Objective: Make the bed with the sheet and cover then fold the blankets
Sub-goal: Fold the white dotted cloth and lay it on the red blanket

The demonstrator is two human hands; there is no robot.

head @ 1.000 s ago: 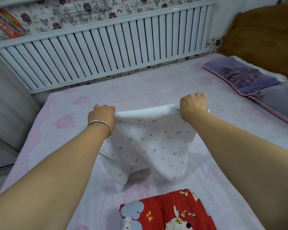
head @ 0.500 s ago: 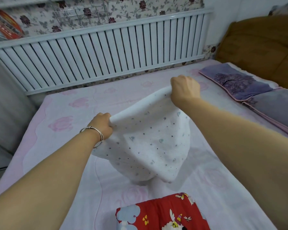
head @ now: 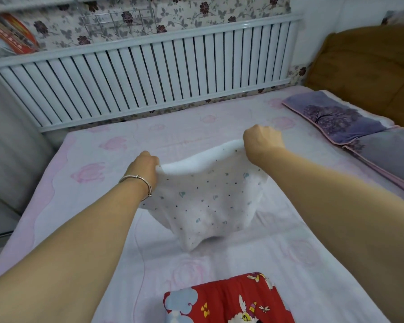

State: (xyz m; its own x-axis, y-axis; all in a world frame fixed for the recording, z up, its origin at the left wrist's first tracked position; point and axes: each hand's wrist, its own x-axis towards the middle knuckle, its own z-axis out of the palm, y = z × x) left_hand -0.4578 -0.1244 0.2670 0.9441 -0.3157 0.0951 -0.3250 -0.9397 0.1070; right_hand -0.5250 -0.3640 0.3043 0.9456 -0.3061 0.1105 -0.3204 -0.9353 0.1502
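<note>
While the left hand (head: pixel 143 170) and the right hand (head: pixel 261 142) each grip an upper corner of the white dotted blanket (head: pixel 205 201), it hangs between them above the middle of the pink floral sheet (head: pixel 117 148). A folded red cartoon blanket (head: pixel 224 299) lies at the near edge; purple pillows (head: pixel 336 117) lie far right.

blanket (head: pixel 205 197): white, small dark dots plus tiny teal motifs; bedsheet (head: pixel 98 159): pale pink, pink rose print; folded blanket (head: pixel 224 299): red, cartoon print, blue cloud, yellow bits; pillows (head: pixel 341 117): purple, tree pattern; radiator (head: pixel 149 73): white; wallpaper (head: pixel 173 10): dark-red floral.
</note>
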